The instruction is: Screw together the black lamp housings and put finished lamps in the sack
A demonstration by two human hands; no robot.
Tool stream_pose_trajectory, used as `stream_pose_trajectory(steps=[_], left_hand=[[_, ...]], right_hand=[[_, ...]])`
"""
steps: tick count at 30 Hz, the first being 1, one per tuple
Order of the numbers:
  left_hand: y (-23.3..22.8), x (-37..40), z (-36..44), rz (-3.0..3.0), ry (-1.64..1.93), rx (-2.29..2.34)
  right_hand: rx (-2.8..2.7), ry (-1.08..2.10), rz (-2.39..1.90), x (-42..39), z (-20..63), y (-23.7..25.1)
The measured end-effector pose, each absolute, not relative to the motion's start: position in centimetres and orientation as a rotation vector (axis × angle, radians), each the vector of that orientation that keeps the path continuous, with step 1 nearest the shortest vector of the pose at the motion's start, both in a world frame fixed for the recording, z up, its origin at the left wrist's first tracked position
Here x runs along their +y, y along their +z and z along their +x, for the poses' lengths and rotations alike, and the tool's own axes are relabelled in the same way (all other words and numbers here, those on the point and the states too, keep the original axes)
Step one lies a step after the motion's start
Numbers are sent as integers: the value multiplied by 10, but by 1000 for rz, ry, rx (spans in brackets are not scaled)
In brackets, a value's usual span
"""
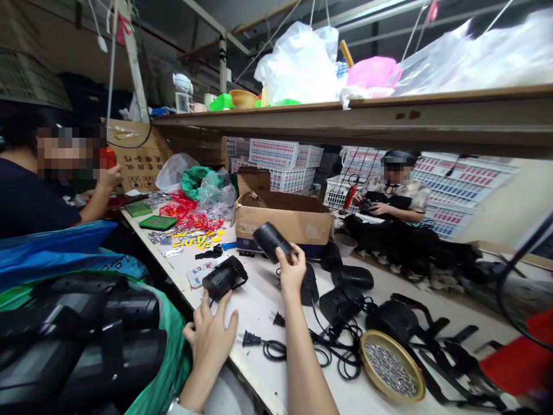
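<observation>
Lamp housing (269,241), at frame centre, is being lifted above the worktop (259,300) by the right hand (291,270), fingers pinching it. Left hand (210,334), fingers spread, is touching a bracketed lamp (223,277); more black parts are waiting unassembled at lower right.
</observation>
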State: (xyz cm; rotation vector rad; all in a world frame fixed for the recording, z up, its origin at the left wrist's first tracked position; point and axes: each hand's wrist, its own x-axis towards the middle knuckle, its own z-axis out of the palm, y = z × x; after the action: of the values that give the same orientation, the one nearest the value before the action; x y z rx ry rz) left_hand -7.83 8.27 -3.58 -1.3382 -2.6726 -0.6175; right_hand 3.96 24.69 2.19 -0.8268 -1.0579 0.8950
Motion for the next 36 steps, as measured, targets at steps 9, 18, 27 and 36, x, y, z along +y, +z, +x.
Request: stream_pose_trajectory(steps=[9,18,27,36], left_hand=[[-46,82,-83,-1387,-671,-2612],[-45,82,-85,-1412,-726,-2608],[-43,83,-87,-1425,-828,-2615],[-41,88,-107,-1485,-987,-2631]], right_hand=[[-725,1138,-377,217,61,93],[-618,1717,-181,206,76,100],[-558,1843,-338,217,53,73],[-557,1866,-404,229,49,37]])
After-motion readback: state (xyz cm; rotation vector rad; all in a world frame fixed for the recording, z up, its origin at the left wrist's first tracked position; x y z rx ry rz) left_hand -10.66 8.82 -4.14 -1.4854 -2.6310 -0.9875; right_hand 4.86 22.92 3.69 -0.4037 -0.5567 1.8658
